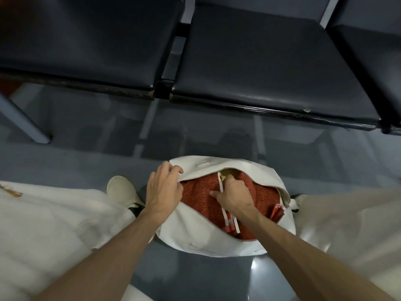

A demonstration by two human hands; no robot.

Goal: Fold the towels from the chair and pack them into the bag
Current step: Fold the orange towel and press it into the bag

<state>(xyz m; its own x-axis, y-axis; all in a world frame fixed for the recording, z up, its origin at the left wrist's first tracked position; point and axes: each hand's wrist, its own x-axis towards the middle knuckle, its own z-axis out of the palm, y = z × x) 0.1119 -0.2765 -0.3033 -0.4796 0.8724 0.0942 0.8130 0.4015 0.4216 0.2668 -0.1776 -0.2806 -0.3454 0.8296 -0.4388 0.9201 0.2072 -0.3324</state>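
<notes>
- Down on the glossy grey floor (86,153), a white fabric bag (195,227) lies unzipped between the person's legs, which are in pale trousers (54,224).
- Inside the white fabric bag, a rust-orange woven towel (199,198) fills most of the opening. A bit of yellow cloth (227,170) shows at the far edge, under the zip line.
- The left hand (163,187) is at the left end of the opening, its fingers (173,168) curled over the bag's upper rim and gripping it.
- The right hand (234,194) is inside the opening on top of the towel, thumb lying out to the left and knuckles bent. The fingertips are buried in the folds, so I cannot tell whether they grip anything.
- A thin white strap (221,187) runs across the towel, just beside the right hand.
- A pale shoe (121,189) sits on the floor left of the bag.
- Beyond the bag stands a row of black padded chair seats (260,61).
</notes>
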